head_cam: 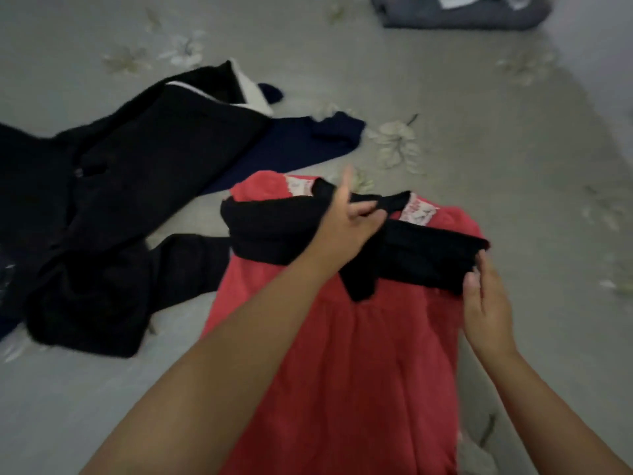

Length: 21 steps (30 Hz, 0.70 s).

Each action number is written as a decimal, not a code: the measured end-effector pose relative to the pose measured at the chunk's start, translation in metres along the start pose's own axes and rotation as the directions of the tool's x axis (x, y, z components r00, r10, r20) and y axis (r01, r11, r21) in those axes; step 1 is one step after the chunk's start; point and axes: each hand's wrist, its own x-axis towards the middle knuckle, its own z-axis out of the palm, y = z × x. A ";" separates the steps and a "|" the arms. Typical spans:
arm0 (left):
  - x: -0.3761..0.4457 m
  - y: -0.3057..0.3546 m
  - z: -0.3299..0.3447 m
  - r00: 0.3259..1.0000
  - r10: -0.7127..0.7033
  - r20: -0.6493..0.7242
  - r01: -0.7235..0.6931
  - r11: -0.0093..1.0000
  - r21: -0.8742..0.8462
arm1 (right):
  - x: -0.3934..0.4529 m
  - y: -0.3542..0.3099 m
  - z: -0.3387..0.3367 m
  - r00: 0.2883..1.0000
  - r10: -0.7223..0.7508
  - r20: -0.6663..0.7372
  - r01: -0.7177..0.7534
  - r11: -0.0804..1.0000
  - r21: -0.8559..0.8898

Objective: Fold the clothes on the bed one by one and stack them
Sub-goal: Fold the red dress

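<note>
A small black garment (274,231) lies stretched across the upper part of a red dress (346,365) spread on the bed. My left hand (346,224) reaches over the black garment and pinches its far strap near the dress's neckline. My right hand (486,299) grips the garment's right end at the dress's right edge. A white lace collar (419,210) shows at the top of the red dress.
A heap of black clothes (113,207) lies to the left on the grey flowered bedsheet (479,114), with a navy garment (301,142) and a white piece (250,90) under it. A folded grey stack (462,15) sits at the far top right.
</note>
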 end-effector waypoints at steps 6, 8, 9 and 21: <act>-0.002 -0.051 0.021 0.994 -0.029 0.103 -0.020 0.897 0.442 | -0.011 0.025 -0.010 0.993 0.117 0.003 -0.117 0.993 0.008; -0.003 -0.069 -0.012 0.999 0.047 0.018 -0.047 0.744 0.667 | -0.010 0.024 0.007 0.993 0.109 0.035 -0.106 0.991 -0.079; -0.003 -0.076 -0.029 0.997 0.077 0.000 -0.051 0.654 0.755 | -0.007 0.024 0.017 0.993 0.113 0.045 -0.106 0.985 -0.135; 0.089 -0.085 -0.140 0.983 0.101 -0.153 0.119 0.286 0.951 | 0.071 0.028 0.069 0.966 0.244 -0.083 -0.257 0.889 -0.378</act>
